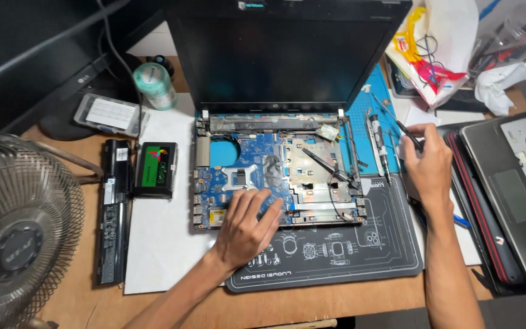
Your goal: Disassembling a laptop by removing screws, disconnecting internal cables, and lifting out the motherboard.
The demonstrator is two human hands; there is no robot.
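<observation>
The opened laptop (pixel 278 176), its keyboard deck off and its blue circuit board bare, lies on the tabletop (pixel 348 301) under the left hand (pixel 248 225), with a wire-guarded fan (pixel 19 228), a long black battery (pixel 114 213) and a small boxed drive (pixel 155 170) well off to that hand's left. The left hand rests flat with fingers spread and slightly curled on the front edge of the board, gripping nothing, while the dark work mat (pixel 336 256) spreads between the two hands. The right hand (pixel 427 164), just right of the laptop, pinches a thin black tool (pixel 410 137) between closed fingertips, a screwdriver (pixel 377 143) lies just left of it, and a second grey laptop (pixel 518 195) sits to its right.
</observation>
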